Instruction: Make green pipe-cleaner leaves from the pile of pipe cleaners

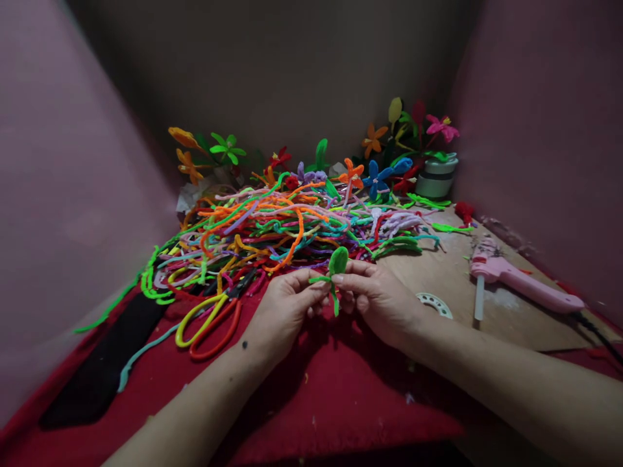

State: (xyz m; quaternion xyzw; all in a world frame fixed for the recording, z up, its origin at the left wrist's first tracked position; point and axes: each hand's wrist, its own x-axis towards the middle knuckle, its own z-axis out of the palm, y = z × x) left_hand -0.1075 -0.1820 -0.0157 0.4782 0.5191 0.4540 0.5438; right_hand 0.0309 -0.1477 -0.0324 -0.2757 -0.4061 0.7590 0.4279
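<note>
Both hands meet over the red cloth (311,395) and pinch a green pipe-cleaner piece (335,266) bent into a leaf-shaped loop with a short stem. My left hand (285,311) grips its left side with closed fingers. My right hand (377,298) pinches the stem just below the loop. Directly behind them lies a big tangled pile of coloured pipe cleaners (277,233).
Scissors with yellow and orange handles (209,321) lie left of my left hand. A pink glue gun (520,282) rests on a wooden board (511,318) at the right, near a white tape ring (435,303). Finished pipe-cleaner flowers (374,175) and a small pot (437,176) stand at the back.
</note>
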